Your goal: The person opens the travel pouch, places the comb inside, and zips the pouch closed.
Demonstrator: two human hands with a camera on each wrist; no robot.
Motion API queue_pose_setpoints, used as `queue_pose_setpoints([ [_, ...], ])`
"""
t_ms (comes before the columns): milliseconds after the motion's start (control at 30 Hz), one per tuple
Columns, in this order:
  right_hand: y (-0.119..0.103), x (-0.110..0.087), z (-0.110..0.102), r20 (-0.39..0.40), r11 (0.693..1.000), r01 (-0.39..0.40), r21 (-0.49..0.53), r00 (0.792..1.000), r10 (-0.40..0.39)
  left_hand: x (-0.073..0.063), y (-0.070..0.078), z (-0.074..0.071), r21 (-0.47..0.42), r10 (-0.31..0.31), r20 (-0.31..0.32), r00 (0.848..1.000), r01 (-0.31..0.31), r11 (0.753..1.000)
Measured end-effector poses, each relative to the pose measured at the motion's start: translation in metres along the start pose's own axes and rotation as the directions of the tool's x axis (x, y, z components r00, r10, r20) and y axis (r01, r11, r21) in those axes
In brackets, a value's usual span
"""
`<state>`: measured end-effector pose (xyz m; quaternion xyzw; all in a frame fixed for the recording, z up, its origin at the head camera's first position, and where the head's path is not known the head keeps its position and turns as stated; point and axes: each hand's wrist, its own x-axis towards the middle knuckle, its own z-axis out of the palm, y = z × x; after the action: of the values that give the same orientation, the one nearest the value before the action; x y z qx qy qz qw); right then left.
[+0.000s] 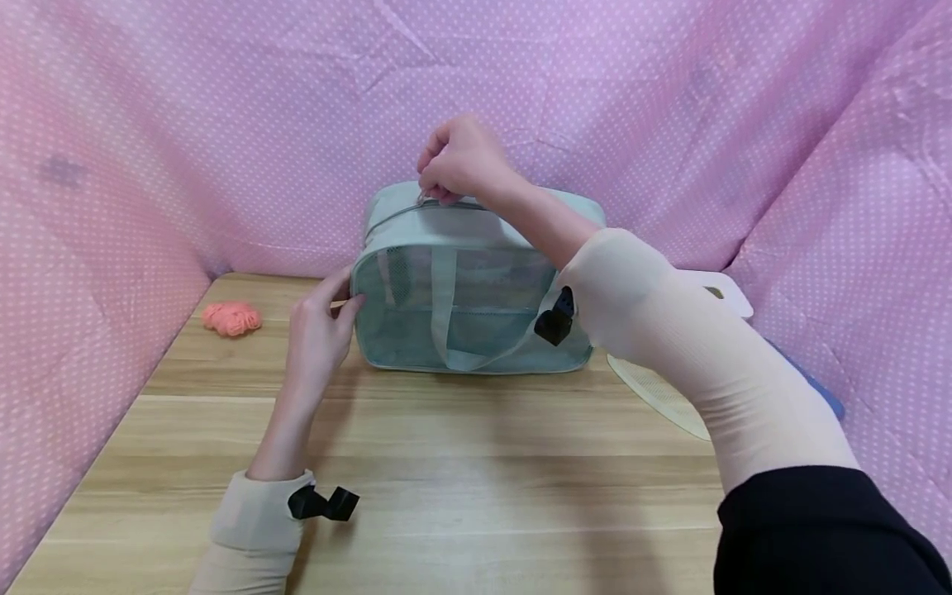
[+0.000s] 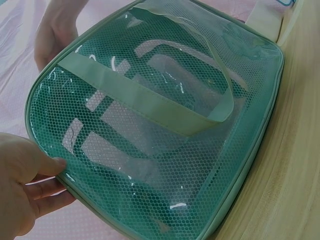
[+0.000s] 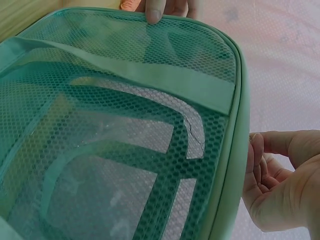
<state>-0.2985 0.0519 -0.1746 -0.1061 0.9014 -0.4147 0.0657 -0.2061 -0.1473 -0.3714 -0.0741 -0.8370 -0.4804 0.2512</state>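
A pale green toiletry bag (image 1: 506, 281) with see-through mesh sides and a fabric strap handle (image 1: 443, 306) stands upright on the wooden table. My left hand (image 1: 320, 330) holds its left side edge, thumb on the front panel and fingers behind, as the left wrist view also shows. Over the top, my right hand (image 1: 464, 157) pinches the zipper pull (image 1: 421, 198), left of the bag's middle. The zipper (image 1: 397, 216) runs along the top toward the left corner. In the right wrist view, the right fingertips (image 3: 256, 142) are at the bag's top edge, the pull itself hidden.
A coral bundle of yarn (image 1: 232, 318) lies at the left back of the table. At the right, partly behind my right arm, are a white board (image 1: 732, 291) with a hole, a pale yellow rounded piece (image 1: 662, 397) and a blue item (image 1: 825, 397). Pink dotted cloth (image 1: 297, 124) hangs around.
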Motion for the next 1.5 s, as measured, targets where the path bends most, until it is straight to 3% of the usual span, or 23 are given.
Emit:
queue_pose_setpoints([
  [267,-0.007,0.005,0.014,0.017,0.998,0.026,-0.064,1.000,-0.025,0.000,0.000,-0.001,0.003,0.003,0.002,1.000,-0.003,1.000],
  [767,-0.009,0.010,0.035,-0.043,0.988,0.063,-0.140,0.997,-0.070,0.002,0.001,0.001,-0.006,0.020,-0.005,1.000,-0.020,1.000],
  [933,-0.010,0.007,0.037,-0.012,0.986,0.068,-0.152,0.997,-0.070,0.001,0.000,0.001,-0.002,0.018,-0.010,1.000,-0.018,1.000],
  [1200,-0.007,0.003,0.034,0.042,0.995,0.095,-0.022,0.995,-0.094,0.002,0.000,0.000,-0.002,0.018,-0.004,1.000,-0.018,1.000],
  [1500,-0.003,-0.003,0.025,0.108,0.982,0.136,0.132,0.983,-0.151,0.001,0.001,-0.001,-0.006,0.005,0.002,1.000,-0.005,1.000],
])
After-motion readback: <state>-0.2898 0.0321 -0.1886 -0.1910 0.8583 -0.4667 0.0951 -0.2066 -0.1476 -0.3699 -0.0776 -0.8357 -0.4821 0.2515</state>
